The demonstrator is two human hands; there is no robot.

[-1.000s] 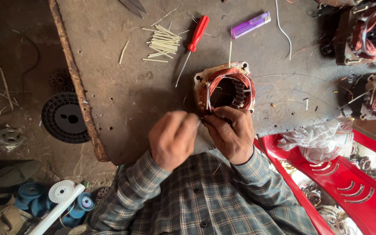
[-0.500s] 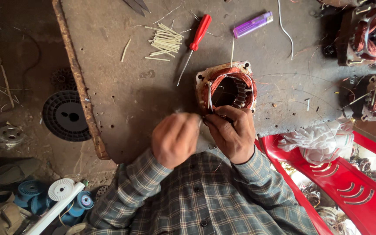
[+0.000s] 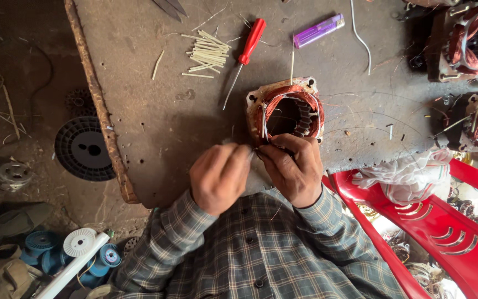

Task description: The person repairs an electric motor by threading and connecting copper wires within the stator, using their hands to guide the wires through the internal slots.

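A motor stator (image 3: 286,111) wound with copper wire lies on the grey work table (image 3: 156,116). My right hand (image 3: 290,169) rests against its near edge and pinches fine wires coming off the winding. Just left of it, my left hand (image 3: 219,176) has its fingertips closed on the same thin wire ends, knuckles blurred. The two hands almost touch. What sits between the fingertips is too small to make out beyond thin wire.
A red-handled screwdriver (image 3: 245,52), a purple lighter (image 3: 318,30) and a pile of pale sticks (image 3: 207,53) lie farther back. Two more wound stators (image 3: 474,39) stand at the right. A red plastic chair (image 3: 443,232) is at lower right; spools (image 3: 84,148) lie on the floor left.
Both hands stay at the stator's near edge. My left hand has shifted slightly and keeps moving, working the wire ends with small motions.
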